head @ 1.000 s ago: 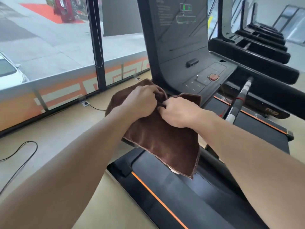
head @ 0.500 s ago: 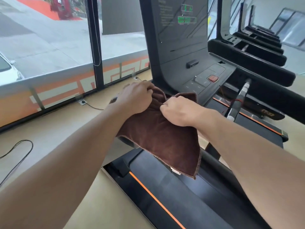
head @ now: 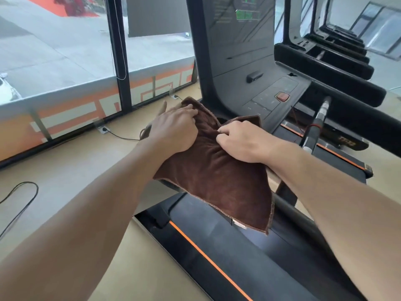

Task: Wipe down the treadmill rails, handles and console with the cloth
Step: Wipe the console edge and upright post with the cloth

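Both hands are on a dark brown terry cloth (head: 217,177) with a stitched edge, which hangs over the left side rail of a black treadmill (head: 243,257). The left hand (head: 173,129) lies on the upper left part of the cloth, its fingers curled into the fabric near the top corner and the thumb sticking out to the side. The right hand (head: 240,140) pinches a fold of the cloth between the thumb and the bent fingers, just beside the left hand. Between the two hands the fabric is bunched into wrinkles. The lower corner of the cloth hangs free over the treadmill deck, and a small pale label shows at its edge.

Just behind the cloth stands the grey console (head: 256,88) of the treadmill, with a tall dark screen (head: 238,29) showing small green figures, a flat button panel and one red square button (head: 282,96). To the right of the console a silver and black handle bar (head: 316,124) slopes down. An orange stripe (head: 208,259) runs along the black side edge of the deck. More treadmills stand in a row behind, on the right. On the left, a large window with black frames looks onto a paved area, and a black cable (head: 19,203) lies on the beige floor (head: 65,170); it probably goes to a floor socket, but this is not clear.
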Available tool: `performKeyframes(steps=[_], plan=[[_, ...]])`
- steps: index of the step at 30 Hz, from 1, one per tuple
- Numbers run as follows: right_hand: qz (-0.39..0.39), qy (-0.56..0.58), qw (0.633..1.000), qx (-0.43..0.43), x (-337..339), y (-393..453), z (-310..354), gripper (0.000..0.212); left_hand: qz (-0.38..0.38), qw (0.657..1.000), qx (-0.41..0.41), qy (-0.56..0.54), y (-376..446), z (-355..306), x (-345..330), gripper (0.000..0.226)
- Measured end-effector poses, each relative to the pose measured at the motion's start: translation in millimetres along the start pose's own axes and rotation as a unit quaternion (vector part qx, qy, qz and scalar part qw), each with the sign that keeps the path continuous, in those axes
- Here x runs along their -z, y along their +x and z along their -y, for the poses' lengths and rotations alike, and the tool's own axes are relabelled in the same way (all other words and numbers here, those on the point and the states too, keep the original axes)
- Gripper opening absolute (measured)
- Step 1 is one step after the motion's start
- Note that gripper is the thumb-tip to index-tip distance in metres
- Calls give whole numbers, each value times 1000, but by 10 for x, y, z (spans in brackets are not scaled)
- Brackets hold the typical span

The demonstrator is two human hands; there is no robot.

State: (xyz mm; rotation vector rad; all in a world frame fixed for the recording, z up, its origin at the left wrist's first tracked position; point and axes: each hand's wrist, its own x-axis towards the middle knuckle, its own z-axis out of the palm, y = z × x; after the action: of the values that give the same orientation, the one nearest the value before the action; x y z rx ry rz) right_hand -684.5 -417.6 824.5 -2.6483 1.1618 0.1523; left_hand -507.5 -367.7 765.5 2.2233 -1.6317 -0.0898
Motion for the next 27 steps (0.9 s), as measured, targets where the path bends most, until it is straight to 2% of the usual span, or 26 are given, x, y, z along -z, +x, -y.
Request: performKeyframes(steps=[2, 4, 7, 11, 13, 16, 18, 21, 27], plan=[[19, -95, 995, -18, -15, 58, 91, 49, 17, 1000, 3, -16, 2, 30, 33, 46], [27, -120, 992, -42, -90, 125, 220, 54, 25, 1000, 5, -13, -12, 34, 59, 47], [-1, -1, 999, -46, -205, 231, 275, 27, 14, 999, -7, 31, -38, -12, 51, 48], [-56, 56, 997, -25, -300, 163, 157, 32, 22, 999, -11, 42, -41, -63, 116, 50], [-73, 75, 994, -22, -307, 104, 49, 42, 31, 998, -16, 50, -61, -89, 145, 49], [-44, 52, 998, 3, -349, 3, 25, 58, 38, 997, -15, 67, -125, -145, 121, 51], [-48, 40, 997, 39, -430, -52, 57, 60, 22, 997, -10, 77, -199, -177, 77, 54], [-62, 30, 997, 43, -510, -248, 34, 60, -15, 999, -17, 47, -373, -253, -24, 54], [-72, 10, 997, 37, -628, -842, -141, 68, -139, 989, -27, -50, -830, -504, -379, 57]])
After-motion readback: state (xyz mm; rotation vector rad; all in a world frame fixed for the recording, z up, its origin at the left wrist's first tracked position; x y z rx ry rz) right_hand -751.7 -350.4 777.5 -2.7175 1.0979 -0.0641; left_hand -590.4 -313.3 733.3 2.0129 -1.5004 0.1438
